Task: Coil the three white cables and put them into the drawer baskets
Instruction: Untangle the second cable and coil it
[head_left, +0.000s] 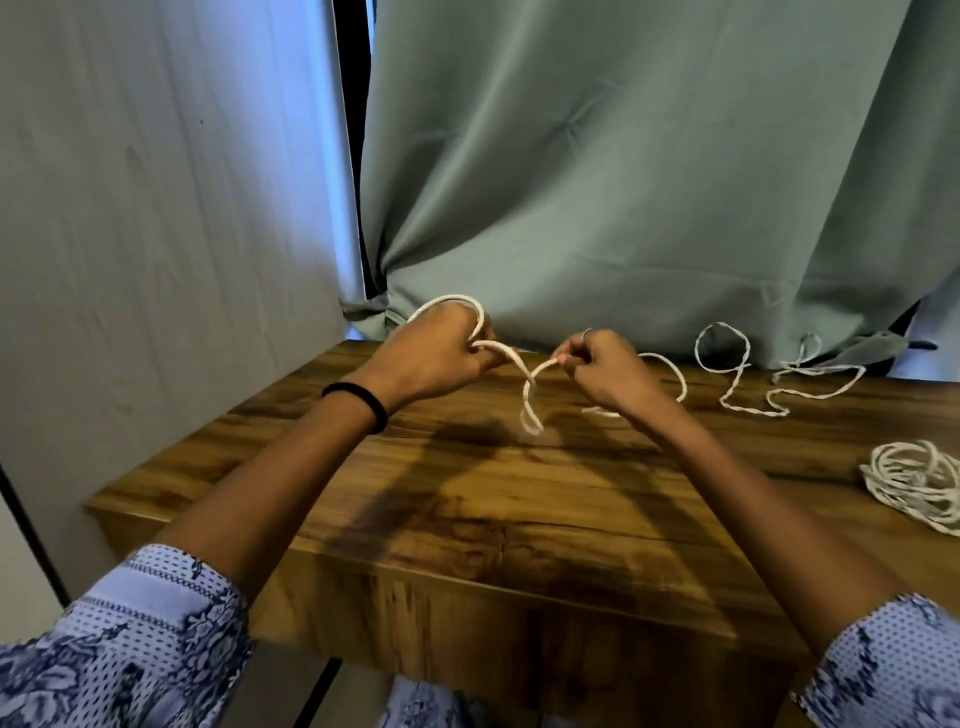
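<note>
- one white cable already lay wound into a loose round coil (917, 480) on the brown wood-grain tabletop (467, 519), near its right edge; by my reading that was the only one finished.
- a second thin white twisted cable (748, 379) sprawled in open loops along the far edge of the top, just in front of the grey-green curtain (623, 182), not yet coiled.
- the thick white cable being worked (530, 395) hung in a drooping loop between the two hands, its tail running on across the wood behind the right hand.
- no drawer or basket showed, so the stowing seemed wholly left to do.
- the left hand (441, 348), with a black band at the wrist, was closed in a fist around a turn of that cable, which arched over its knuckles.
- the right hand (602, 366) was closed too, its fingertips (563, 359) pinching the same cable just beside the sagging loop.
</note>
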